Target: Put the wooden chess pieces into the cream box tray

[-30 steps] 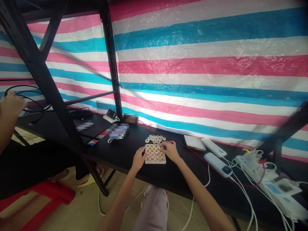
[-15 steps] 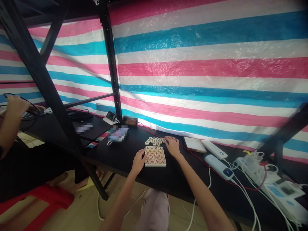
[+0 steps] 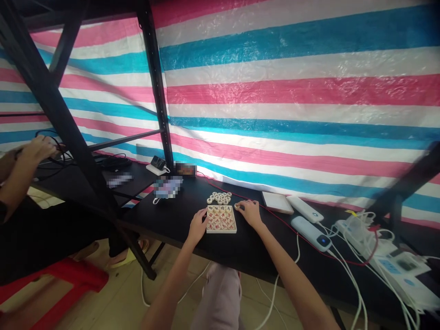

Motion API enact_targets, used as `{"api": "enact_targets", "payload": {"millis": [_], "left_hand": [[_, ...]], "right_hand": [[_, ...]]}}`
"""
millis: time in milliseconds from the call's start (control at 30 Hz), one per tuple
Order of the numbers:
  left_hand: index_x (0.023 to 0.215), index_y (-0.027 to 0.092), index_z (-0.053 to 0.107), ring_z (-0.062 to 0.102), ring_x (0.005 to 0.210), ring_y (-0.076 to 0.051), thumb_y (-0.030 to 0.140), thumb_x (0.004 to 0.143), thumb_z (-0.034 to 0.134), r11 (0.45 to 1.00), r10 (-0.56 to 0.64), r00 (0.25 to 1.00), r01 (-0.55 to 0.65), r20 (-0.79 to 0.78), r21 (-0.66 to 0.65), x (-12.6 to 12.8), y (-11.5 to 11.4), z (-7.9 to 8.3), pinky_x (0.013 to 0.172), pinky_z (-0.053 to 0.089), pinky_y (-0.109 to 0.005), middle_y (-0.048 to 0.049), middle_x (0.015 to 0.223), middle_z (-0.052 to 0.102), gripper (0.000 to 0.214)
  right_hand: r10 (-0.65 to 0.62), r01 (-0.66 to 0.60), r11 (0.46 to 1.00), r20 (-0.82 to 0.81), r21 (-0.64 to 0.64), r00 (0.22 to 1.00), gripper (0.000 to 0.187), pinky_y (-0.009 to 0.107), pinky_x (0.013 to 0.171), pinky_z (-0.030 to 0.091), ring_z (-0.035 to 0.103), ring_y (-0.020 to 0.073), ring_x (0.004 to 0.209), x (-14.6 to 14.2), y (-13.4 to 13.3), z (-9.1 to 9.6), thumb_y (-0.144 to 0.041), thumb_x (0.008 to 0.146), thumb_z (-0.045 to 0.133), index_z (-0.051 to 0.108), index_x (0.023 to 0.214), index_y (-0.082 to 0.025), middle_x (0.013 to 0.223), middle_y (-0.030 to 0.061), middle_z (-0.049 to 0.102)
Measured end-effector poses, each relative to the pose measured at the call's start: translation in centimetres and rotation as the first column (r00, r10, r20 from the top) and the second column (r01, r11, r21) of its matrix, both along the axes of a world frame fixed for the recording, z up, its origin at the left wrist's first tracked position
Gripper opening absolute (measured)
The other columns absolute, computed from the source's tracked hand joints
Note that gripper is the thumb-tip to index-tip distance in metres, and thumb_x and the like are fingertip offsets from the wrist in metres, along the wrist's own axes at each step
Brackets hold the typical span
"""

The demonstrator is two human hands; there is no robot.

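Observation:
A shallow white box (image 3: 221, 231) lies on the black table, filled with rows of round Chinese chess pieces (image 3: 220, 220), most with red characters, some with black. My left hand (image 3: 198, 226) grips the box at its left side, fingers curled against the edge. Just off the upper right corner, my right hand (image 3: 250, 212) pinches a single Chinese chess piece (image 3: 237, 207) between thumb and fingertips. Behind the box is a loose cluster of several more pieces (image 3: 220, 197), lying on the table.
To the right lie a white box lid (image 3: 277, 203), two power banks (image 3: 311, 233) and a power strip (image 3: 395, 270) tangled with cables. A phone on a stand (image 3: 158, 164) is at the back left. Another person's hand (image 3: 41, 147) holds black cable beyond the shelf post (image 3: 68, 123).
My right hand has drawn back from the loose cluster, right and slightly toward me, with a piece in its fingers. My left hand stays at the box.

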State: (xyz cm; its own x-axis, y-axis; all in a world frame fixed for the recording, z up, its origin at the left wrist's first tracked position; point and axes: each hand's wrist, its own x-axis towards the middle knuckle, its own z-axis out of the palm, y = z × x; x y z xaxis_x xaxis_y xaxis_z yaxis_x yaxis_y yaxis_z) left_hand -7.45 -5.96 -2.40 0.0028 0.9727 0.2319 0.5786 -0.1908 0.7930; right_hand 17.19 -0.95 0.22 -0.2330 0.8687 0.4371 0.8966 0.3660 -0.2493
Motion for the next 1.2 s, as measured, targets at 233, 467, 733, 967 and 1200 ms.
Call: {"api": "enact_targets", "payload": {"millis": [233, 467, 733, 967, 1200], "left_hand": [[0.121, 0.021, 0.053, 0.052, 0.105, -0.018, 0.027, 0.083, 0.042, 0.999, 0.006, 1.0, -0.006, -0.017, 0.039, 0.0, -0.1, 0.0, 0.097, 0.037, -0.034, -0.0054, 0.124, 0.052, 0.04], [0.119, 0.021, 0.054, 0.048, 0.113, -0.018, 0.03, 0.085, 0.038, 0.998, 0.016, 0.999, -0.015, -0.033, 0.058, 0.2, -0.6, 0.4, 0.1, 0.033, -0.034, -0.0056, 0.123, 0.054, 0.038], [0.121, 0.021, 0.053, 0.046, 0.115, -0.019, 0.032, 0.085, 0.038, 0.999, 0.012, 0.999, -0.01, -0.035, 0.044, 0.1, -0.5, 0.4, 0.099, 0.035, -0.033, -0.006, 0.125, 0.052, 0.04], [0.125, 0.019, 0.049, 0.054, 0.1, -0.017, 0.03, 0.084, 0.039, 1.0, 0.017, 1.0, -0.016, -0.026, 0.021, 0.0, -0.3, 0.0, 0.094, 0.039, -0.031, -0.0071, 0.125, 0.051, 0.044], [0.123, 0.019, 0.05, 0.054, 0.099, -0.016, 0.032, 0.084, 0.039, 0.999, 0.015, 0.999, -0.014, -0.034, 0.034, 0.0, -0.5, 0.3, 0.094, 0.038, -0.03, -0.0071, 0.124, 0.052, 0.043]], "right_hand": [[0.196, -0.195, 0.981, -0.047, 0.022, 0.979, 0.023, 0.033, 0.079, 0.023, 0.054, 0.0175, 0.086, -6.1, -3.3, 2.7, -0.042, 0.087, 0.046, 0.063, 0.091, -0.027, 0.087, 0.0023, 0.067], [0.27, -0.275, 0.961, 0.105, 0.034, 0.957, 0.02, 0.034, 0.077, 0.023, 0.051, 0.0194, 0.089, -9.5, -3.4, 2.3, -0.038, 0.085, 0.051, 0.064, 0.08, -0.024, 0.084, 0.0025, 0.067], [0.252, -0.253, 0.963, 0.022, 0.095, 0.967, 0.025, 0.035, 0.079, 0.026, 0.047, 0.0197, 0.096, -8.5, -2.8, 2.0, -0.036, 0.088, 0.044, 0.066, 0.081, -0.026, 0.103, 0.002, 0.063], [0.149, -0.142, 0.984, 0.056, -0.107, 0.987, 0.045, 0.036, 0.077, 0.033, 0.045, 0.0215, 0.102, -4.1, 2.1, 1.3, -0.006, 0.082, 0.037, 0.062, 0.106, -0.034, 0.119, -0.0001, 0.058], [0.22, -0.205, 0.97, 0.109, -0.129, 0.969, 0.033, 0.038, 0.081, 0.036, 0.045, 0.0221, 0.106, -1.6, 2.7, 0.3, -0.015, 0.083, 0.046, 0.064, 0.103, -0.034, 0.12, 0.0002, 0.057]]}}
